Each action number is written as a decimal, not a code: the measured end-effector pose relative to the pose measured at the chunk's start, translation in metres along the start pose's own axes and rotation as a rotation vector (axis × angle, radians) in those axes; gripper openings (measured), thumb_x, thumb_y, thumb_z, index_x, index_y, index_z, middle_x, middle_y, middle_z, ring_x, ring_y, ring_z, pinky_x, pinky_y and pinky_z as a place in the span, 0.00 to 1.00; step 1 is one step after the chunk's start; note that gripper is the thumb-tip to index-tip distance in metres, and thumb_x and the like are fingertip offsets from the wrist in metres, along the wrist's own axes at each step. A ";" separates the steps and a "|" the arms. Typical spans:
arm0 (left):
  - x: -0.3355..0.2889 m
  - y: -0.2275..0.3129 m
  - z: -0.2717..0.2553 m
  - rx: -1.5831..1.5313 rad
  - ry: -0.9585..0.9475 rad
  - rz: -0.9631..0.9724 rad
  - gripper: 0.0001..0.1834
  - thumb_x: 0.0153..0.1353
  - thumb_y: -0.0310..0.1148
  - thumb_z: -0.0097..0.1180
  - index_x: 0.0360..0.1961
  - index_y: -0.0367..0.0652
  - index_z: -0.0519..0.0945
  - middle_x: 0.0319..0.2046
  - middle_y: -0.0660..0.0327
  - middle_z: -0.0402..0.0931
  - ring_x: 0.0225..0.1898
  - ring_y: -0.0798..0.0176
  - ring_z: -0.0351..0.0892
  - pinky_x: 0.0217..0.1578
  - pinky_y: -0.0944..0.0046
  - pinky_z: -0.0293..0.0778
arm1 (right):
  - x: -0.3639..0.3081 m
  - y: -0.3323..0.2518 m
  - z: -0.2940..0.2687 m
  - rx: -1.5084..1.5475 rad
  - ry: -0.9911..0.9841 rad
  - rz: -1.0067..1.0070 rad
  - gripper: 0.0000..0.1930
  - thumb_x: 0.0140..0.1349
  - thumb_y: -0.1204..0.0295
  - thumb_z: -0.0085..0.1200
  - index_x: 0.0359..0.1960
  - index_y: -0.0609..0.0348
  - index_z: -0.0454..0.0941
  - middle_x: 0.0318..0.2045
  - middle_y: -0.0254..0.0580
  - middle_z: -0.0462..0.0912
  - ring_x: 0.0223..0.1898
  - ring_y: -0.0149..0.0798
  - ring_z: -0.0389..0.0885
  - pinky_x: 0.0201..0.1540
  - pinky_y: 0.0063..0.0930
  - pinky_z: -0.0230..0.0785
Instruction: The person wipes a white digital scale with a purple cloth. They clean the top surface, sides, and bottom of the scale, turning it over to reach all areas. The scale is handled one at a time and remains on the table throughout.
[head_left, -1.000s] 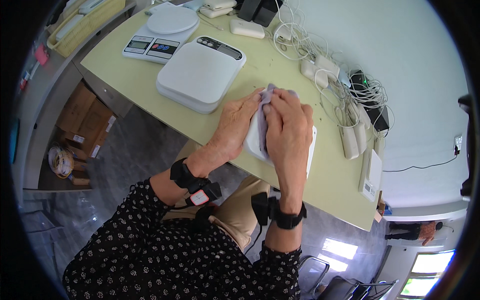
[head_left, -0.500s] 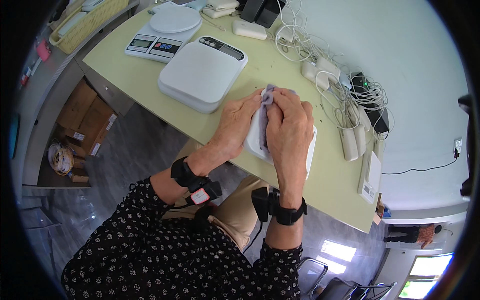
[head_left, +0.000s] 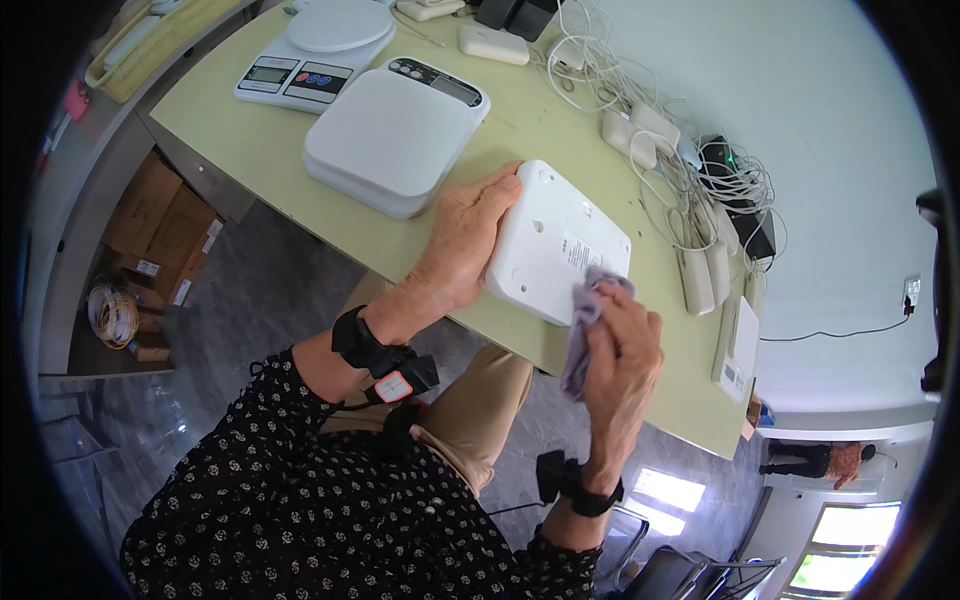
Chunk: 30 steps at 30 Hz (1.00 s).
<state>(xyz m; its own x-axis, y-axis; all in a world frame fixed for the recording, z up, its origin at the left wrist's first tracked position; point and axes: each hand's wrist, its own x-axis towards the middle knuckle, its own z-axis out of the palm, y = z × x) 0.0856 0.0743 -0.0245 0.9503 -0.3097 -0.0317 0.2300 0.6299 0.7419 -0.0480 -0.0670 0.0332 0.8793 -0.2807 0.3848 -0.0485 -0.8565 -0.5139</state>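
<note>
My left hand (head_left: 470, 236) grips the left edge of a flat white plastic device (head_left: 545, 262), thumb at its upper corner and the other fingers hidden beneath. Facing up is a side with small holes and a printed label; I cannot tell just what device it is. It is tilted at the table's near edge. In my right hand (head_left: 622, 355) is a bunched grey-purple cloth (head_left: 580, 335), pressed to the device's lower right corner, with part of it hanging down. Left of my left hand lies a white kitchen scale (head_left: 395, 140), and another scale with a round platform (head_left: 340, 25) stands behind it.
On the pale green table (head_left: 690, 385), white power adapters (head_left: 705, 275) and tangled cables (head_left: 650, 110) line the wall side. A slim white device (head_left: 738, 345) lies near the right end. Cardboard boxes (head_left: 160, 220) sit in a shelf at left. A person (head_left: 820, 460) is far off at right.
My right hand has moved with the cloth from the device's upper part down to its lower right corner, uncovering the holes and label. My left hand has moved off the cloth onto the device's edge.
</note>
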 end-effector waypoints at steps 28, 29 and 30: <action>-0.005 0.015 -0.001 0.204 -0.103 -0.045 0.31 0.69 0.25 0.56 0.73 0.34 0.67 0.38 0.63 0.84 0.34 0.76 0.79 0.30 0.72 0.74 | 0.080 0.002 0.055 0.030 0.033 -0.238 0.11 0.63 0.75 0.58 0.45 0.54 0.89 0.48 0.36 0.88 0.48 0.52 0.80 0.55 0.45 0.72; -0.005 0.015 -0.001 0.201 -0.094 -0.059 0.32 0.69 0.24 0.56 0.73 0.34 0.67 0.38 0.63 0.84 0.35 0.75 0.79 0.31 0.72 0.75 | 0.085 0.008 0.056 0.010 0.069 -0.261 0.11 0.63 0.74 0.58 0.45 0.54 0.89 0.49 0.36 0.88 0.49 0.52 0.80 0.55 0.45 0.72; -0.005 0.015 0.000 0.195 -0.094 -0.059 0.32 0.68 0.24 0.56 0.73 0.35 0.67 0.37 0.63 0.84 0.35 0.75 0.79 0.32 0.72 0.75 | 0.090 0.017 0.053 -0.072 0.068 -0.177 0.12 0.63 0.75 0.58 0.45 0.54 0.89 0.50 0.36 0.88 0.49 0.53 0.80 0.54 0.46 0.74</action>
<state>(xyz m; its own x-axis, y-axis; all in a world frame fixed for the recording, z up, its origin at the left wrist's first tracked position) 0.0845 0.0855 -0.0132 0.9104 -0.4132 -0.0231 0.2314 0.4620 0.8562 0.0556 -0.0837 0.0182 0.8432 -0.1495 0.5164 0.0681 -0.9231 -0.3784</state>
